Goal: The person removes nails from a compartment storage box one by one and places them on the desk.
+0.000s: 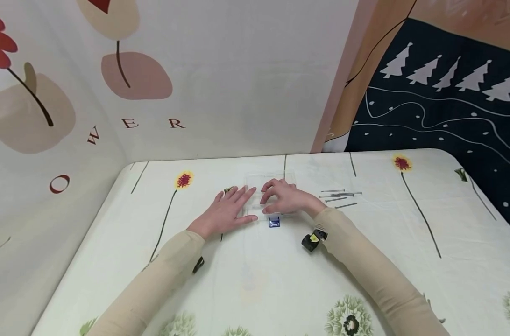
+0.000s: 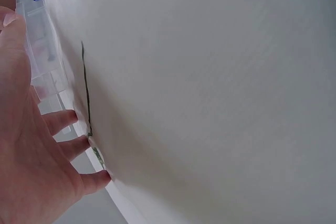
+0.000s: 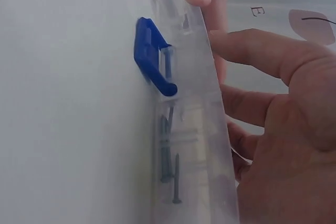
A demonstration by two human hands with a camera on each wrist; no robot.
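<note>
A clear plastic box (image 1: 255,213) with a blue latch (image 1: 274,222) on its front side lies between my hands. The latch (image 3: 152,56) tilts outward from the wall in the right wrist view, and several nails (image 3: 177,179) show through the clear plastic. My left hand (image 1: 226,213) is spread flat at the box's left side, thumb right at its edge; its fingertips rest on the cloth in the left wrist view. Over the box is my right hand (image 1: 285,198), its fingers loosely bent and apart, nothing visible between them. One right fingertip meets the box's upper edge in the right wrist view.
Several loose nails (image 1: 341,195) lie on the cloth just right of my right hand. A flower-patterned white cloth (image 1: 255,270) covers the table. Behind it hangs a pale printed curtain (image 1: 238,93), with a dark tree-patterned cloth (image 1: 431,107) at right.
</note>
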